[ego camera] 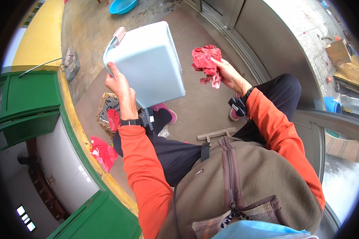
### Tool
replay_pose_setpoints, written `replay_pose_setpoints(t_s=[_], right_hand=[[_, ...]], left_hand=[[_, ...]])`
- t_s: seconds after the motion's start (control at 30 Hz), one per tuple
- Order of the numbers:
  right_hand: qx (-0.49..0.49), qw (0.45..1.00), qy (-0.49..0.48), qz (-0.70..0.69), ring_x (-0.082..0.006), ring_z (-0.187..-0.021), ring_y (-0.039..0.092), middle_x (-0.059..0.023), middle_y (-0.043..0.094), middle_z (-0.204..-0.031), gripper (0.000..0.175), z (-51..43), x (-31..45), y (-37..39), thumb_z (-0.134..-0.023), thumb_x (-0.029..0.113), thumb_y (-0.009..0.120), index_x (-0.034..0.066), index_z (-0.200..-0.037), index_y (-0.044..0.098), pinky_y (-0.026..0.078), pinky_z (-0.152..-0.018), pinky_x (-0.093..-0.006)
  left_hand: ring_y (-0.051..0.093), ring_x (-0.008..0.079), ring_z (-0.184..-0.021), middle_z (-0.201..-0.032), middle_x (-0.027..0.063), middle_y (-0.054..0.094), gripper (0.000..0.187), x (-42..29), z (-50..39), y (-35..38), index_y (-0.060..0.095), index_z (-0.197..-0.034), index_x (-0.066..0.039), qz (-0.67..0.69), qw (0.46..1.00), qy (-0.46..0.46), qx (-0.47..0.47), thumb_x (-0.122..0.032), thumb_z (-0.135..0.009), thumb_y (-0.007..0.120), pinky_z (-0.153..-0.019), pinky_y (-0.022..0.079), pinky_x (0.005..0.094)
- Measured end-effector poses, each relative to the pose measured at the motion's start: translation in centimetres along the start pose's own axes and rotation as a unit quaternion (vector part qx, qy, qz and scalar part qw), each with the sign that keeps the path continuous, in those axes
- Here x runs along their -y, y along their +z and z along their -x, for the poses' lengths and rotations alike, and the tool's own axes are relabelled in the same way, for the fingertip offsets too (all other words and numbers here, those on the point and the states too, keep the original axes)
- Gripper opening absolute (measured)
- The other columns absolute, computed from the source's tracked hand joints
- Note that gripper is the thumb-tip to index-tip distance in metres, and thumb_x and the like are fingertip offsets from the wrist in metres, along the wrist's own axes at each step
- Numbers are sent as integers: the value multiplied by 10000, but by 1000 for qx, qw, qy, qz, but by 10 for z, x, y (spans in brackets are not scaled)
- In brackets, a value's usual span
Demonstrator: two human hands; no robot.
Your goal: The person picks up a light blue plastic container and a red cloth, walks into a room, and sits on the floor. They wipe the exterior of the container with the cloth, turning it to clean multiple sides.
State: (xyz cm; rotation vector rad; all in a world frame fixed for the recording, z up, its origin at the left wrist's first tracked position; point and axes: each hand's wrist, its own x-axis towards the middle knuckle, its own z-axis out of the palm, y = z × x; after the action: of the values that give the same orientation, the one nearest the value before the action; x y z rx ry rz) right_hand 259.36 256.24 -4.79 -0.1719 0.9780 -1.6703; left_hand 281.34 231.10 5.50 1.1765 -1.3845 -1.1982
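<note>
My left hand (119, 86) grips the edge of a pale blue plastic bin (155, 65), thumb laid along its side. The bin is held up and tilted over the floor, and its inside is turned out of sight. A pink grip (119, 35) sits on the bin's handle near its upper left corner. To the right, apart from the bin, a crumpled red cloth (208, 62) is pinched in my right hand (230, 73). Its lower end hangs loose below my fingers.
Brown matting (197, 110) covers the floor, with a small wooden stool (217, 133) between my legs. At left lie a patterned cushion (103, 104) and red fabric (103, 152). A brush (67, 58), blue basin (123, 6), green door (33, 95) and metal-framed doors (266, 38) surround me.
</note>
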Motion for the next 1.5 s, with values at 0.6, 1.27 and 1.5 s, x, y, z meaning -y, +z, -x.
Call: replay_pose_setpoints(t_s=[0.6,1.27,1.5], right_hand=[[-69,996,-34,-38,-209,-1136,648,-94,657,-1259,397,-11,29,-36,-1041,308,539,13,-1304,573,503,-1018,-395],[-117,990,26,-69,-203,-1170,627,-117,605,-1321,455,-23,-11,-18,-1065,369,464,24,-1360,503,512,-1017,-381],[-82,995,-20,-61,-200,-1152,631,-112,614,-1298,451,-25,-20,-10,-1013,293,601,7,-1348,504,493,-1033,-371]], left_hand=[[645,155,-819,-946,103,682,663,65,40,32,613,-1076,85,14,987,-114,112,-567,-999,521,-738,531,314],[633,297,-1139,-1231,229,618,440,147,119,63,450,-1371,6,-226,954,-71,186,-228,-1020,577,-916,501,415],[658,284,-1013,-1079,125,686,213,131,115,54,602,-1150,-53,-234,936,49,256,-92,-946,647,-858,494,369]])
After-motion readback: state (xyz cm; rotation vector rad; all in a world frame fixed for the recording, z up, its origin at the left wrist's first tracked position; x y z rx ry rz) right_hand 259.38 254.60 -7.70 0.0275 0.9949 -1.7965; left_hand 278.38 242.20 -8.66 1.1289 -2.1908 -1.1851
